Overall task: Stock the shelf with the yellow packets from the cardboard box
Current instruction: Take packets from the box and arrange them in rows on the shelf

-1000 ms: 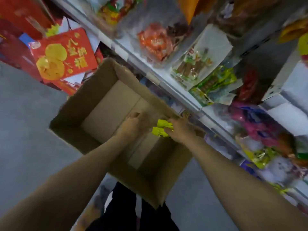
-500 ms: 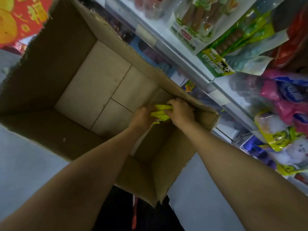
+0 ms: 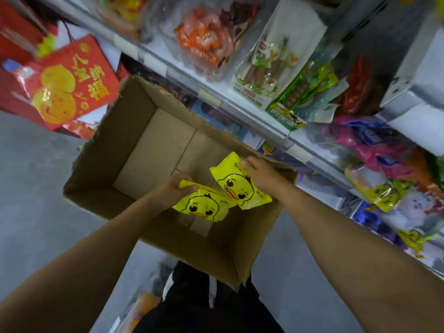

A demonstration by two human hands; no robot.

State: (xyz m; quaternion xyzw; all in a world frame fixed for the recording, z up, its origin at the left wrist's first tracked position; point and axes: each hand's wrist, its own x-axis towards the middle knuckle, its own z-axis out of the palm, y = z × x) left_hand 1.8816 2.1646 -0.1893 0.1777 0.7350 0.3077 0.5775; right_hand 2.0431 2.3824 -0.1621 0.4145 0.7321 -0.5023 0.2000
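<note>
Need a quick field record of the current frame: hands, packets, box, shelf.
left hand: grips the top edge of the lower yellow packet
right hand: pinches the top of the upper yellow packet
packets: two in view, duck face print, held over the open box, overlapping slightly
cardboard box: open, on the grey floor beside the shelf; visible part of the bottom is bare
shelf: filled with mixed snack bags
task state: neither packet on the shelf yet

Shop aisle: white shelf crammed with bagged snacks, price-label strip, red gift boxes.
</note>
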